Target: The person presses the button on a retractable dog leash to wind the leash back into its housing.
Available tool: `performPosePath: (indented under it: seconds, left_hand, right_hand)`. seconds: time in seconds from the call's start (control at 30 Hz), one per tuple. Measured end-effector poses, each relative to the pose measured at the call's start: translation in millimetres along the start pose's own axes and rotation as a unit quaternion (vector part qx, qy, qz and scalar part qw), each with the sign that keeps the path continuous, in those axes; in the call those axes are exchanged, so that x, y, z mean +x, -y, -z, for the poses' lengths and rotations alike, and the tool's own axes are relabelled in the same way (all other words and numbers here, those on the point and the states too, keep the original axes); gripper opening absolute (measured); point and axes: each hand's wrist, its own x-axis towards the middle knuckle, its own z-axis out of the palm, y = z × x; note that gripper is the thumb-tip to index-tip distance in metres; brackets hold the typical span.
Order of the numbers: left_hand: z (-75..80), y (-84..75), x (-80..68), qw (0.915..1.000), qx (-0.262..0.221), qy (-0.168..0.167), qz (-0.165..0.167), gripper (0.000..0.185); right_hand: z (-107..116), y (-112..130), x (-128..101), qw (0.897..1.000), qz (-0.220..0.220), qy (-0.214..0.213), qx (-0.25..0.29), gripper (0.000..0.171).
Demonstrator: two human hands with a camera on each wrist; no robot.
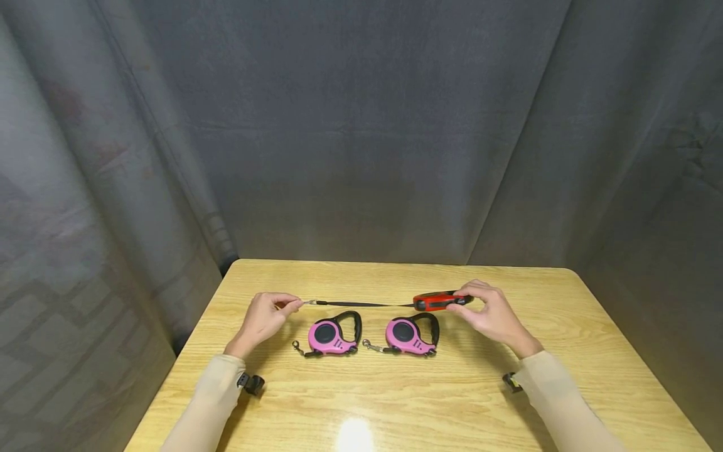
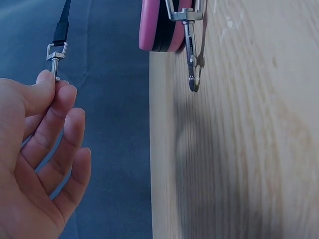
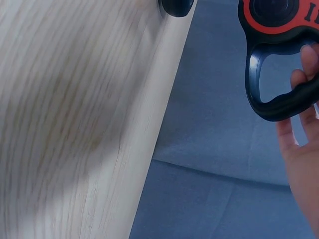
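A red and black retractable leash (image 1: 439,301) is held above the wooden table (image 1: 407,402) by my right hand (image 1: 490,312), whose fingers hold its black handle (image 3: 279,94). Its black strap (image 1: 361,304) is drawn out leftward to a metal clip (image 2: 55,59), which my left hand (image 1: 265,316) pinches between thumb and forefinger (image 2: 47,92). Two pink and black retractable leashes lie on the table below the strap: one at the left (image 1: 333,336), one at the right (image 1: 411,334). A pink leash's own metal clip (image 2: 192,59) shows in the left wrist view.
Grey cloth (image 1: 361,138) hangs behind and beside the table. The table's far edge (image 1: 395,262) lies just beyond the hands. A bright glare spot (image 1: 353,433) sits near the front edge.
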Motion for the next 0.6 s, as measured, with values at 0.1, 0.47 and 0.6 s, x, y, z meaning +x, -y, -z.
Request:
performPosePath:
  seconds: [0.1,0.47,0.6]
  left_hand:
    - [-0.5,-0.4,-0.4,1.0,0.001,0.003,-0.001,0.008]
    - [-2.2,-4.4,0.1,0.9999,-0.009,0.014,0.004,0.009]
    - [-1.5,-5.9,0.0,0.9998,-0.007,0.017,0.003,0.009]
  right_hand:
    - [-1.1,0.3,0.0,1.0,-0.003,0.001,0.0,0.024]
    - [-3.6,3.7,0.8,1.0,-0.009,0.01,-0.005,0.022]
    - [-4.0,5.3,1.2,1.0,-0.012,0.013,-0.004,0.022]
